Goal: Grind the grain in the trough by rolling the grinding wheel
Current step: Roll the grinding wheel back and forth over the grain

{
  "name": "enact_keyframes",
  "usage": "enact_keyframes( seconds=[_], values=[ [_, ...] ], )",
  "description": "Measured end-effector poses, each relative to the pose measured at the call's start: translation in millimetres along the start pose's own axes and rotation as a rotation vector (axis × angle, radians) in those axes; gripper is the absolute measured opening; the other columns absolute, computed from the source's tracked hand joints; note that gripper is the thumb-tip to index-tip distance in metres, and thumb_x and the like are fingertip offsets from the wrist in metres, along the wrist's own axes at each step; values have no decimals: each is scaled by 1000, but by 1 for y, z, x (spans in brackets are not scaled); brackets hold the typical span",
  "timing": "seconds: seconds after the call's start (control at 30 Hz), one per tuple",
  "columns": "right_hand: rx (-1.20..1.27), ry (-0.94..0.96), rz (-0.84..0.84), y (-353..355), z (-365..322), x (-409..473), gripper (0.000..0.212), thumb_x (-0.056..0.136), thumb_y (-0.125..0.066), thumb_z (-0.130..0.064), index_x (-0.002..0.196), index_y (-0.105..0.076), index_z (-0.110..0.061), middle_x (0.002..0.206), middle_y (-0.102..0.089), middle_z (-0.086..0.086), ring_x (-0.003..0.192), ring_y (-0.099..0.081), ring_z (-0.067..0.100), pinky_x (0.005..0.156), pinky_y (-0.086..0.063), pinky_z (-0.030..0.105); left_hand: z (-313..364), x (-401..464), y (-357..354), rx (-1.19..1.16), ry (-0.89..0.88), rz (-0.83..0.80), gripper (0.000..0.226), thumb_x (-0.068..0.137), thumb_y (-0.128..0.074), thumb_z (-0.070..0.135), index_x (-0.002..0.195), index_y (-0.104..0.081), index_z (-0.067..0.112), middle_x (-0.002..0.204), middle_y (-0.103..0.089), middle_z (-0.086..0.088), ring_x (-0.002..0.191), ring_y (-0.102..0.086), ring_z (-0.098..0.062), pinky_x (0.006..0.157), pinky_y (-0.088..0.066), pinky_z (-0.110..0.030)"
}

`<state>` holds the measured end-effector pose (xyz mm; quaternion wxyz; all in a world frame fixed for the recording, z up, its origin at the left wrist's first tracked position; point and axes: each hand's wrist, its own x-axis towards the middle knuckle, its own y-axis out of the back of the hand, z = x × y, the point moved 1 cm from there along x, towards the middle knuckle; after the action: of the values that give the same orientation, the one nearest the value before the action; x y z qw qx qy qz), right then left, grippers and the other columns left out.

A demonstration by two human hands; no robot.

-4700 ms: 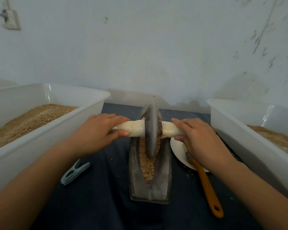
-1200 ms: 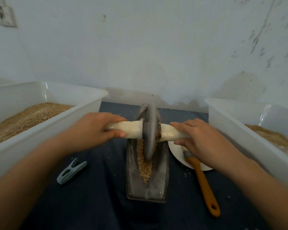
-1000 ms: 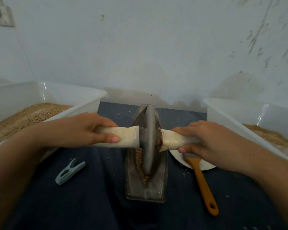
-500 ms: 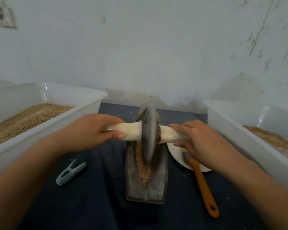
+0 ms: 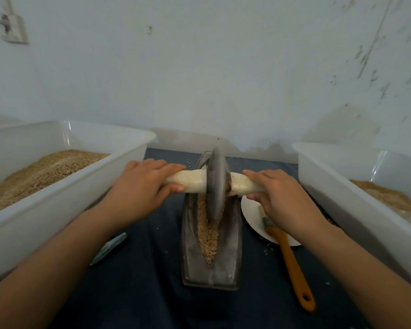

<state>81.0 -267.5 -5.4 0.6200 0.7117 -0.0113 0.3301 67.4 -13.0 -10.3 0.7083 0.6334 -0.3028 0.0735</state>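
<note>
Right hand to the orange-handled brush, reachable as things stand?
Probably yes. The brush lies on the cloth just below the right hand, its handle bare and nothing over it. But that hand grips the wheel's handle, so it must let go first.

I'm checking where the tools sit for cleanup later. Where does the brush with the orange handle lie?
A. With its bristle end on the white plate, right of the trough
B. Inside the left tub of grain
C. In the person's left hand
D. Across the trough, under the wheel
A: the brush lies with its bristle end on the white plate, right of the trough, its handle on the dark cloth.
</note>
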Motion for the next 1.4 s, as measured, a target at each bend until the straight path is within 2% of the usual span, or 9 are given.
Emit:
enact_keyframes(
  seconds=[0.1, 0.33, 0.5, 0.67, 0.83, 1.03, 1.13, 1.3, 1.4],
  values=[
    [-25, 38, -39, 4, 1, -6, 51, 93, -48, -40, 142, -33, -32, 125, -53, -7, 112, -42, 13, 91, -32, 25, -1, 1, 5, -85, -32, -37, 43, 88, -51, 48, 129, -50, 36, 114, -59, 13, 107, -52, -8, 89, -30, -26],
    [37, 128, -215, 44, -4, -17, 49, 88, -56, -43, 134, -40, -45, 106, -54, -12, 101, -44, 7, 81, -36, 25, -8, -7, 44, -545, -18, -499, 45, 69, -51, 61, 104, -66, 37, 86, -68, 19, 82, -61, 3, 72, -42, -10],
    [-52, 54, -102, 21, -7, -10, 50, 93, -49, -41, 140, -33, -38, 119, -54, -7, 110, -44, 14, 88, -36, 28, -7, -1, 23, -349, 41, -320, 38, 85, -50, 49, 119, -59, 34, 106, -67, 10, 99, -59, -8, 90, -42, -29],
    [-50, 8, 12, -2, -2, 3, 52, 96, -46, -35, 144, -30, -29, 132, -49, -7, 118, -40, 13, 94, -29, 24, -6, 3, 1, -101, 19, -118, 45, 91, -49, 43, 135, -45, 32, 123, -57, 6, 114, -50, -14, 96, -36, -33],
    [-78, 89, -57, 17, -5, -9, 51, 93, -48, -42, 141, -32, -37, 125, -51, -11, 114, -40, 11, 92, -35, 26, -11, -3, 22, -428, 19, -341, 40, 79, -52, 54, 116, -58, 41, 108, -65, 15, 97, -57, 2, 91, -43, -25],
    [-9, 138, -170, 44, -9, -18, 45, 90, -52, -45, 133, -39, -44, 107, -54, -12, 103, -46, 10, 85, -38, 28, -13, -7, 43, -611, -22, -584, 46, 72, -53, 58, 108, -67, 35, 93, -71, 12, 88, -65, -6, 83, -48, -25],
    [-35, 88, -82, 27, -9, -12, 46, 91, -51, -42, 136, -39, -39, 119, -55, -9, 109, -46, 14, 89, -36, 29, -13, -2, 28, -484, 35, -457, 47, 74, -49, 58, 116, -61, 41, 102, -69, 18, 93, -60, 2, 86, -43, -17],
    [-81, -1, 52, -4, -4, 2, 48, 95, -48, -36, 141, -36, -31, 129, -52, -7, 116, -43, 14, 93, -28, 26, -4, 1, 0, -83, 21, -39, 48, 89, -50, 44, 135, -46, 31, 121, -59, 5, 113, -52, -15, 92, -32, -30],
    [-95, 17, 26, -2, -1, -2, 48, 94, -47, -38, 140, -36, -32, 128, -53, -8, 114, -44, 14, 94, -31, 27, -4, 1, 2, -113, -18, -45, 46, 88, -51, 46, 132, -48, 34, 118, -60, 10, 110, -52, -10, 92, -34, -28]
  ],
)
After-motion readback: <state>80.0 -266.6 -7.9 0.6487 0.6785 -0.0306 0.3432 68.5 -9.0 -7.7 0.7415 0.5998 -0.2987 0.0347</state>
